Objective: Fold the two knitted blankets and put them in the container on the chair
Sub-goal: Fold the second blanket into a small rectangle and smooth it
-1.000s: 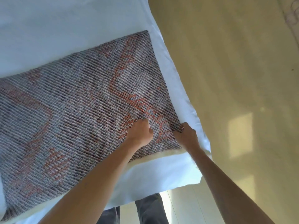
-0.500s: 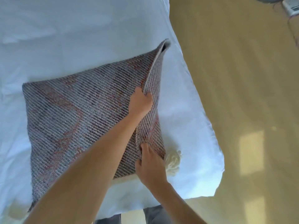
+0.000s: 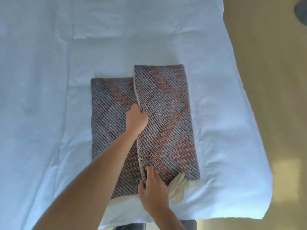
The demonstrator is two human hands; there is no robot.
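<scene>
We see no readable text, labels, brands, numbers or signs anywhere in this view; nothing to report.

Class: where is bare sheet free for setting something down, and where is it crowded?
Free: the sheet left of the blanket and beyond its far edge. Narrower strip to its right. Crowded: the near edge, with right hand and fringe.

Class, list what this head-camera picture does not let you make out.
1. Fingertips of the left hand: head view, tucked under the blanket flap.
2. Second blanket, chair, container: head view, outside the frame.
3. Dark object, top right: head view, cut by the edge and blurred.
</scene>
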